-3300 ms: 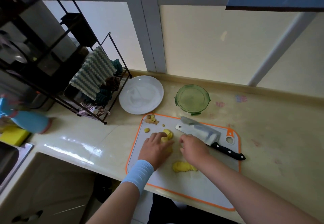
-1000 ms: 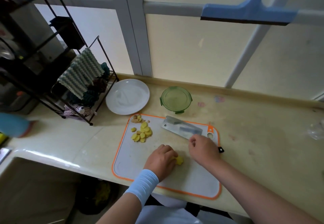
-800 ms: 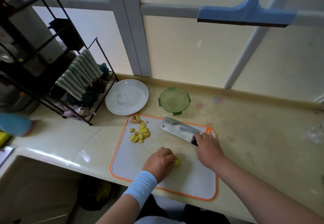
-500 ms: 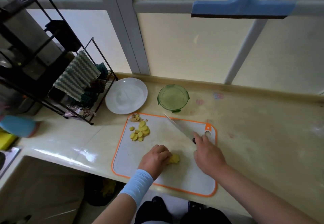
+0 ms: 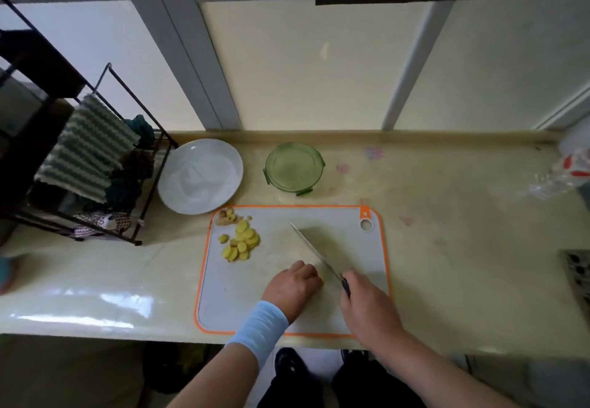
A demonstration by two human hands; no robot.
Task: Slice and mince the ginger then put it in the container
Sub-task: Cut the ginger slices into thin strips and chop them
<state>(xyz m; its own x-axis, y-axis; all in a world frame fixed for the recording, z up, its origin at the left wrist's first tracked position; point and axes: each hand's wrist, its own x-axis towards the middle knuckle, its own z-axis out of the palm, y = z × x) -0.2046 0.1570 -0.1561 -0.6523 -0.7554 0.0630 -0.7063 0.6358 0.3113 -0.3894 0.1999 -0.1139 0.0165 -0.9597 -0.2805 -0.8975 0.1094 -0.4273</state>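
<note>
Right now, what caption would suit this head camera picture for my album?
Right hand holds the knife beside the left hand on the cutting board, ginger slices piled aside.

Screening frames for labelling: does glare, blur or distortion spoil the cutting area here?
Head view: backlit window; glare streaks on the counter at left; wide-angle lens splays the window bars; knife in the right hand slightly smeared; slices clear; left hand, not glare, hides the ginger it holds.

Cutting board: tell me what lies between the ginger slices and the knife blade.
In the head view, only bare cutting board lies between the ginger slices and the knife blade.
</note>
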